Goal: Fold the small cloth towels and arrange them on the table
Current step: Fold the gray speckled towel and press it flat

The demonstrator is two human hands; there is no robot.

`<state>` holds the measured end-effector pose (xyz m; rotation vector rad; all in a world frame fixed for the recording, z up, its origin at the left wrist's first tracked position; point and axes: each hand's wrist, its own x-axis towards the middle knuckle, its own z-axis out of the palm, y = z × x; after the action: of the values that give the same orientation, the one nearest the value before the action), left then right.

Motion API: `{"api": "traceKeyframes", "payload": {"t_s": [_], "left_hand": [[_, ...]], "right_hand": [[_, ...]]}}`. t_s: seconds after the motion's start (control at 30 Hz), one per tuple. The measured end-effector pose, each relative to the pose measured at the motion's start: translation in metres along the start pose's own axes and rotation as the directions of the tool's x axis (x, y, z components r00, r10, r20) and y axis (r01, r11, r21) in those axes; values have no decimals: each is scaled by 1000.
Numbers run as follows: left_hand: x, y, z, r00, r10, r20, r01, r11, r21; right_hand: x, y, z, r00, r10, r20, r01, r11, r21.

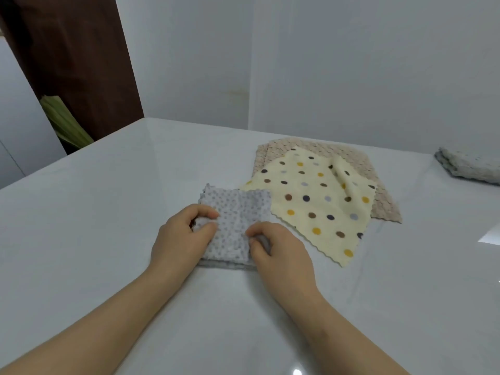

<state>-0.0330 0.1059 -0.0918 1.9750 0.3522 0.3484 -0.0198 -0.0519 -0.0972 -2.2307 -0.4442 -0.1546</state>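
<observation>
Head view: your left hand (pixel 181 234) and right hand (pixel 278 251) pinch the half-folded grey towel (pixel 238 220) on the table (pixel 108 212); one folded towel (pixel 470 166) sits far right, while the dotted yellow towel (pixel 311 201) and beige towel (pixel 384 204) await folding.

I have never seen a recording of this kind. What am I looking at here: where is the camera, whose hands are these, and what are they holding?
There is no machine here. A person wears one camera on the head, and it looks forward and down, so you see that person's own two arms. The left hand and the right hand both pinch a grey towel with small dots, which is already folded and lies on the white table. Behind it and to the right, a yellow towel with coloured dots lies spread open on top of a beige towel. At the far right edge lies another folded towel, pale in colour and partly out of the picture.
</observation>
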Motion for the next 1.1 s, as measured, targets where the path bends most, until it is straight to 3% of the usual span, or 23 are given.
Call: {"api": "traceKeyframes", "payload": {"t_s": [0.13, 0.5, 0.77, 0.97, 1.1], "left_hand": [[0, 6, -1, 999, -48, 20, 48, 999, -11], [17, 36, -21, 901, -281, 330, 298, 955, -1], [39, 57, -30, 839, -304, 450, 384, 919, -95], [65, 86, -2, 782, -237, 576, 330, 942, -61], [97, 106, 37, 794, -156, 587, 166, 985, 37]], "right_hand": [[4, 1, -4, 993, 111, 32, -115, 982, 150], [16, -21, -24, 880, 390, 270, -441, 883, 161], [38, -46, -56, 859, 467, 211, -507, 833, 222], [58, -32, -92, 865, 485, 126, -501, 835, 227], [92, -6, -118, 869, 490, 67, -494, 855, 158]]}}
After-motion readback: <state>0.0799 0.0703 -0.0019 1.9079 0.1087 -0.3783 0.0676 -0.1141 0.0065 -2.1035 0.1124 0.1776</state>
